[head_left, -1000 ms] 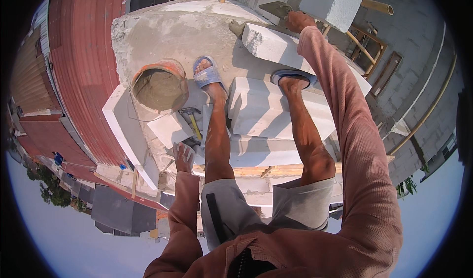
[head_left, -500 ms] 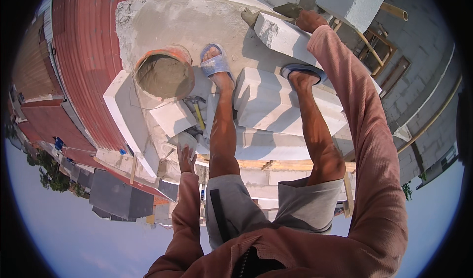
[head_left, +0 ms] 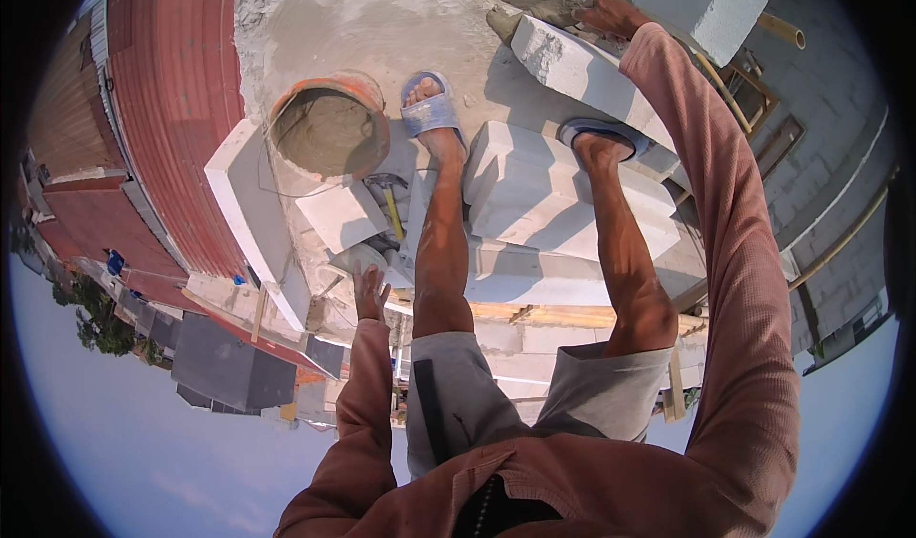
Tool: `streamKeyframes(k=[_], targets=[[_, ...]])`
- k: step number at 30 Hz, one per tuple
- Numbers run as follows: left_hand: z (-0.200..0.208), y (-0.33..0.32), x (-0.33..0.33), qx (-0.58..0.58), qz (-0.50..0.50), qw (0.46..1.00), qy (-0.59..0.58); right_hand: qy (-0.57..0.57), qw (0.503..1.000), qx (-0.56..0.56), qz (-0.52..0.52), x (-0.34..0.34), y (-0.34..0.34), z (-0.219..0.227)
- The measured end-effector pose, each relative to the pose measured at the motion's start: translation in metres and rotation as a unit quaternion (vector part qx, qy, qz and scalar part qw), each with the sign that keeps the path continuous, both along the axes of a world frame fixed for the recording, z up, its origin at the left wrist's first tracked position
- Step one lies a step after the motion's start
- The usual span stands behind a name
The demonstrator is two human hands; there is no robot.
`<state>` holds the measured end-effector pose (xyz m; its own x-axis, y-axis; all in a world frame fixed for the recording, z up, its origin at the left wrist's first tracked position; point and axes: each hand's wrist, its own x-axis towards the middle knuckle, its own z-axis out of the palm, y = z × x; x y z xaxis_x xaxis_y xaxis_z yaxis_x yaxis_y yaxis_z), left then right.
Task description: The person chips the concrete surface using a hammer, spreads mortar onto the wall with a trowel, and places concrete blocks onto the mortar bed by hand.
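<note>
Right hand (head_left: pixel 611 11) grips the far end of a white concrete block (head_left: pixel 572 66); left hand (head_left: pixel 369 293) hangs open, empty. Block looks heavy, stiff, crumbly-edged; best held at both ends.

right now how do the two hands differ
The left hand hangs low beside the left leg, fingers spread and open, holding nothing; the right hand is stretched far out at the top end of a white block, resting at a grey lump of mortar. The left arm is bent close to the body; the right is fully extended. Both wear the same pink sleeves.
</note>
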<state>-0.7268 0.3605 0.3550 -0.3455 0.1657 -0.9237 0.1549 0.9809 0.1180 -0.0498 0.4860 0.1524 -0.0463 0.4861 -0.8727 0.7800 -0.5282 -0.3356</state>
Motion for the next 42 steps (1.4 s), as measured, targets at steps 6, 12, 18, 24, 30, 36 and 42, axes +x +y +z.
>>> streamKeyframes(k=[6,12,18,24,30,36,42], targets=[[0.007,-0.001,0.007,0.001,0.006,1.000,0.000,0.076,0.989,0.054,-0.114,0.007,0.020,0.056],[-0.010,0.035,0.035,0.017,0.022,0.999,-0.025,0.165,0.975,0.142,0.040,-0.037,0.053,0.107],[-0.100,0.124,0.065,0.106,0.018,0.989,0.102,0.161,0.942,0.282,0.082,-0.242,0.016,0.110],[-0.169,0.197,0.004,0.006,-0.057,0.991,0.117,0.016,0.940,0.308,0.146,-0.295,-0.035,0.058],[-0.174,0.195,0.017,-0.049,-0.093,0.987,0.124,0.028,0.968,0.219,0.118,-0.228,-0.138,0.115],[-0.138,0.154,-0.034,-0.011,-0.130,0.985,0.116,-0.065,0.941,0.328,0.054,-0.151,-0.159,0.253],[-0.058,0.043,0.046,-0.047,-0.148,0.985,0.073,0.028,0.966,0.079,-0.243,-0.002,-0.188,0.281]])
